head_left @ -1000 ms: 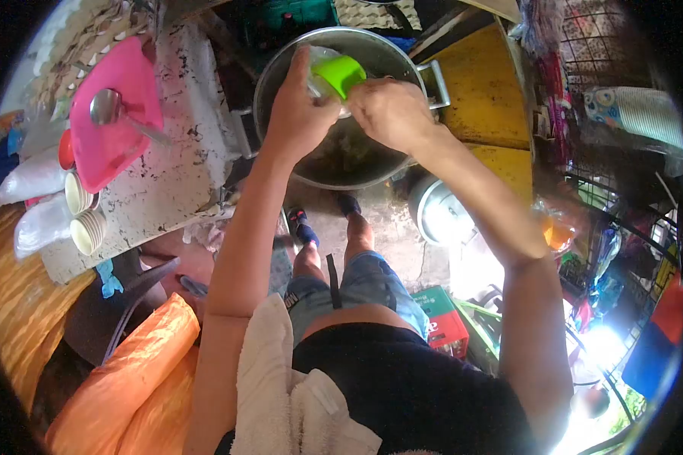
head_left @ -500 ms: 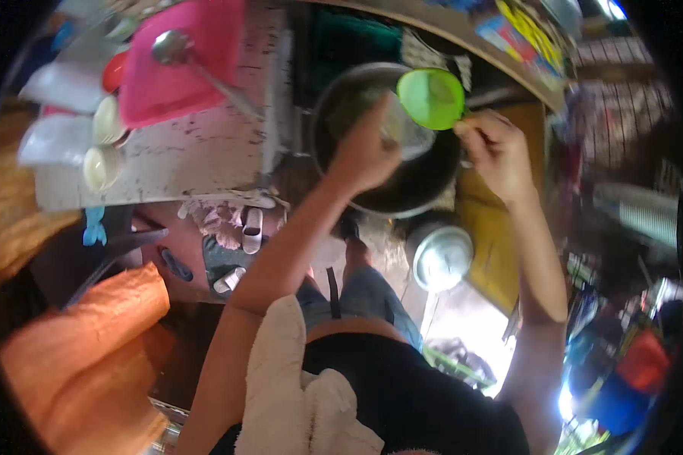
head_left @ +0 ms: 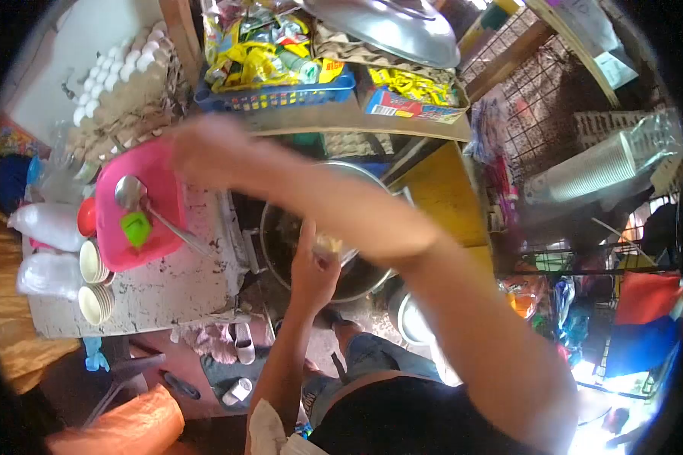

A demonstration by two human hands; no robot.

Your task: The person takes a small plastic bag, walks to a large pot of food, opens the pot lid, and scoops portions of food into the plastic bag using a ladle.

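Note:
Over the large metal pot, my left hand is closed around a small clear plastic bag with something yellowish inside. My right arm stretches across the pot to the left, and my right hand is smeared by motion near the far edge of the pink tray; its fingers cannot be made out. In the tray lie the green cup and a metal ladle, whose handle sticks out over the tray's edge.
White cup stacks and filled plastic bags stand on the left table. Eggs are at the back left. A shelf behind the pot holds a blue basket of packets and a metal lid.
The green cup has gone from my right hand above the pot into the pink tray. My right arm has swung left across the pot. The view has shifted, showing more of the shelf.

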